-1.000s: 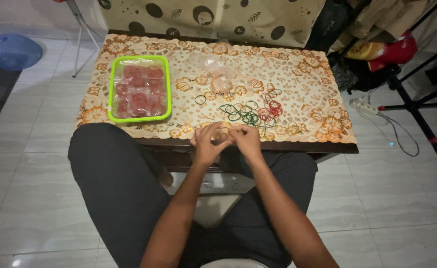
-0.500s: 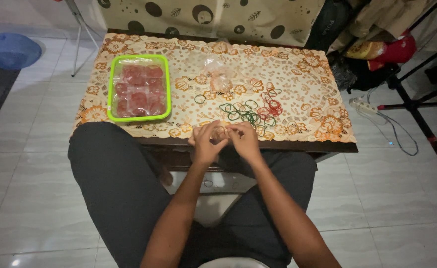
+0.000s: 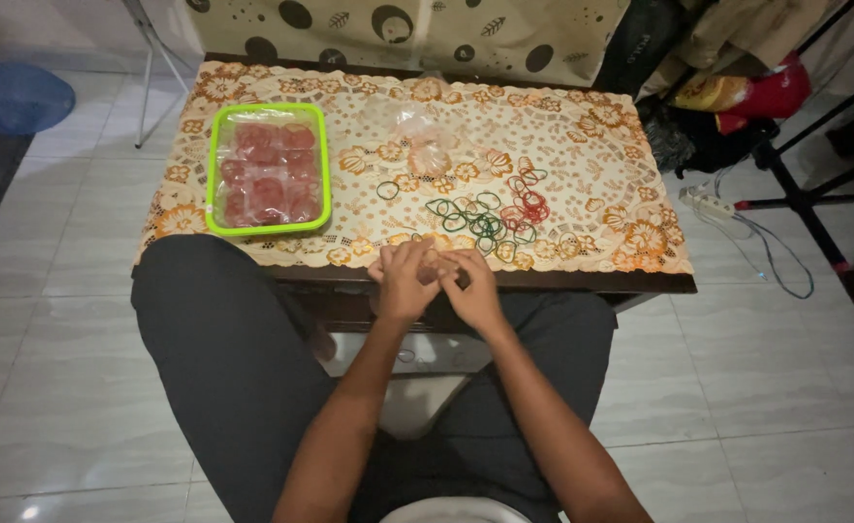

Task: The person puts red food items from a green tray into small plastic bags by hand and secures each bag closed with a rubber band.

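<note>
Both hands (image 3: 436, 281) pinched together around something small, rubber bands (image 3: 485, 218) just beyond.

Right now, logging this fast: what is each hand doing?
Left hand: fingers curled, pressed to the right; contents cannot be told.
Right hand: the same.

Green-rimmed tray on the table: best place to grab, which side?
Take the green-rimmed tray by its raised near rim, coming from the front table edge on the left hand's side. The rim stands proud; the red pieces fill the middle.
</note>
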